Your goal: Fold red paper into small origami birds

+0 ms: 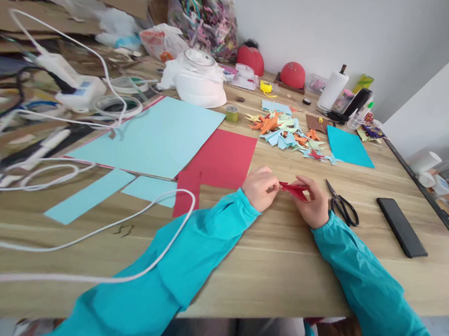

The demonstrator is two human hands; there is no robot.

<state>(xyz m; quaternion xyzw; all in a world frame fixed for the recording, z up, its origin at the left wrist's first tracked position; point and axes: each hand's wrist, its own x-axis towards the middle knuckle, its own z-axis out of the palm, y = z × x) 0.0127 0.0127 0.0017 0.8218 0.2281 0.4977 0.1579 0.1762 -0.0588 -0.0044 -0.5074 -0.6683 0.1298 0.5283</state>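
Observation:
A small folded piece of red paper (pixel 294 189) is held between both hands just above the wooden table (pixel 275 265). My left hand (pixel 260 187) pinches its left end with closed fingers. My right hand (pixel 313 203) grips its right end, fingers curled round it. Both arms wear teal sleeves. A large red sheet (pixel 220 160) with a corner cut out lies just beyond my left hand. Black scissors (pixel 342 206) lie on the table right of my right hand.
A black phone (pixel 401 226) lies at the right. A pile of folded coloured paper shapes (pixel 288 132) and a teal sheet (pixel 348 146) sit further back. Light blue sheets (pixel 151 136), white cables (pixel 100 234), a white container (pixel 199 79) and clutter fill the left and back.

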